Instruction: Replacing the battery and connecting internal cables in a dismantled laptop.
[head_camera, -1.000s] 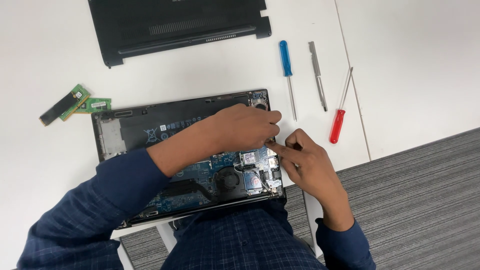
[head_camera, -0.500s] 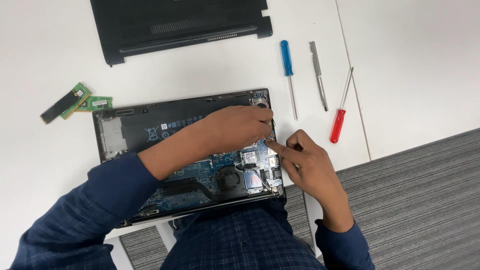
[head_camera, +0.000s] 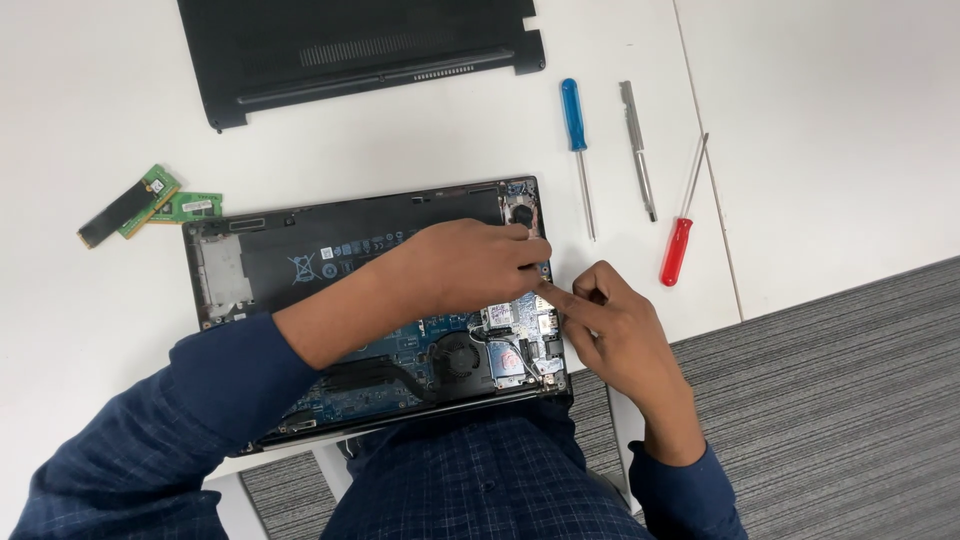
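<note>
Laptop: I see the opened laptop (head_camera: 300, 262) lying bottom-up at the near edge of the white table (head_camera: 100, 100), its circuit board, fan and black battery exposed.
Left hand: my left hand (head_camera: 462, 265) lies across the middle of the laptop, fingers curled down near its right edge; I cannot tell whether it grips anything.
Right hand: my right hand (head_camera: 610, 325) sits just beside the laptop's right edge, fingers pinched narrow, fingertips meeting the left hand's; what they pinch is too small to tell.
Cover: the black bottom cover (head_camera: 360, 50) lies farther back.
Tools: blue screwdriver (head_camera: 573, 115), grey metal tool (head_camera: 637, 150) and red screwdriver (head_camera: 678, 245) lie to the right.
Modules: two green memory modules (head_camera: 150, 200) lie to the left.
</note>
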